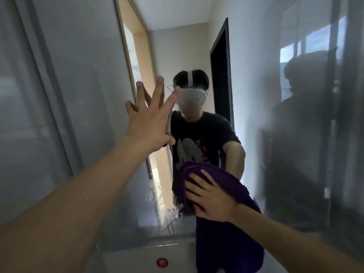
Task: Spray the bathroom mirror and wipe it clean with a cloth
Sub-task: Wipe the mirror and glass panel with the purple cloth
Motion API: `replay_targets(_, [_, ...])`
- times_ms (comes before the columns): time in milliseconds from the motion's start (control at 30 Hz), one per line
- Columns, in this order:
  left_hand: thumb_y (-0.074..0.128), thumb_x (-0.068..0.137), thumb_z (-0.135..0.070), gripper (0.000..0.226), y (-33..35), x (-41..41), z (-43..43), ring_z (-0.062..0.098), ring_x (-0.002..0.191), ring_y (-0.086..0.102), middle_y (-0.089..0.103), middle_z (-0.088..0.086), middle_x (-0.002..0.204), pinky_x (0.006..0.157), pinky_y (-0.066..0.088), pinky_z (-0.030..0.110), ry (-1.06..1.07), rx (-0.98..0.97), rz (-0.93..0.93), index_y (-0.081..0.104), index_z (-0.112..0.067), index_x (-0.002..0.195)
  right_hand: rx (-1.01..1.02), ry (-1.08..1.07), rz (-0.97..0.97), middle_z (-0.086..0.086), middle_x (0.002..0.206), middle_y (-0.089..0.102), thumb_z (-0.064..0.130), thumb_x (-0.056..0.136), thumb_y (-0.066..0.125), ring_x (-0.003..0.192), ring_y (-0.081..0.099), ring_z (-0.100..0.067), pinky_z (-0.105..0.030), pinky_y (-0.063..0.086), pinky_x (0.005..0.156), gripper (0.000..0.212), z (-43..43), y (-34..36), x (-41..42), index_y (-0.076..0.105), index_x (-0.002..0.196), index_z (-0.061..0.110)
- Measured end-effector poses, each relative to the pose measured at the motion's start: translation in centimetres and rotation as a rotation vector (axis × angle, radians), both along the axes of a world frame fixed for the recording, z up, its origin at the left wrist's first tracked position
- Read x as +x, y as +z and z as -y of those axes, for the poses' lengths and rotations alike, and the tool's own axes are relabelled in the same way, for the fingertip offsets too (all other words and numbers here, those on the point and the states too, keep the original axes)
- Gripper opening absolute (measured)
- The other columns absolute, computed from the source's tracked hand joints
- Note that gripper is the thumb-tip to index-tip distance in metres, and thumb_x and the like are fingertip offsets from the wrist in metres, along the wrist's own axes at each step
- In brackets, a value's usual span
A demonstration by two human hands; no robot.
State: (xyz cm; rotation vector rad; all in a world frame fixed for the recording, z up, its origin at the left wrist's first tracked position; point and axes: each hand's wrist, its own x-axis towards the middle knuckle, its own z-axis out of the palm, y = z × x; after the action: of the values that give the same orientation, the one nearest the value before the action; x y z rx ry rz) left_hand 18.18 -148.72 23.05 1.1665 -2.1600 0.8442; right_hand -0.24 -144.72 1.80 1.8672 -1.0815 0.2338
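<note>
Nearest the camera, two bare forearms reach up toward the mirror (197,46). Low down, below the glass, a small red round thing (162,262) sits on a pale surface; what it is cannot be told. The right hand (211,196) lies flat with fingers spread on a purple cloth (222,196), pressing it against the glass near the mirror's bottom edge, while the cloth's loose tail hangs down past that edge. Just left of the cloth, along the same bottom edge, spray droplets (163,201) bead on the glass, unwiped. So the wet patch lies to the left of the cloth hand and slightly below it, and the right hand is by far the nearer one; a sideways sweep leftward looks like the coming move. Higher and farther, the left hand (151,117) is splayed wide and holds nothing, its fingertips at or near the glass toward the mirror's left edge, seemingly bracing. No spray bottle is visible.
</note>
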Motion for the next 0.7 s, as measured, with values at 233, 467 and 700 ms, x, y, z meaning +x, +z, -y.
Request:
replay_targets(233, [0.091,0.059,-0.061,0.147,-0.1,-0.2,-0.2,0.050,0.151,-0.021,-0.033,-0.002,0.166,0.113,0.020,0.077,-0.007,0.003,-0.009,-0.017,-0.043,0.158,-0.218,-0.044,0.181,-0.010,0.143,0.058,0.040,0.078,0.059,0.141,0.034,-0.037,-0.054,0.002,0.124,0.063,-0.7,7.9,-3.4,0.052,0.136,0.016])
replay_targets(467, [0.092,0.060,-0.057,0.148,-0.3,-0.3,0.1,0.048,0.151,-0.025,-0.033,-0.001,0.166,0.114,0.013,0.077,-0.021,0.008,-0.024,-0.018,-0.044,0.158,-0.349,-0.345,0.584,-0.020,0.147,0.049,0.042,0.085,0.045,0.144,0.027,-0.047,-0.065,0.000,0.120,0.060,-0.2,12.6,-0.6,0.056,0.133,0.007])
replay_targets(700, [0.084,0.060,-0.071,0.139,0.9,1.3,-0.1,0.044,0.155,-0.013,-0.026,-0.007,0.168,0.112,0.025,0.071,-0.086,-0.005,0.017,-0.015,-0.048,0.156,-0.238,-0.314,0.510,-0.019,0.141,0.053,0.044,0.084,0.049,0.138,0.031,-0.048,-0.067,-0.002,0.120,0.057,-0.1,7.4,1.6,0.062,0.129,0.010])
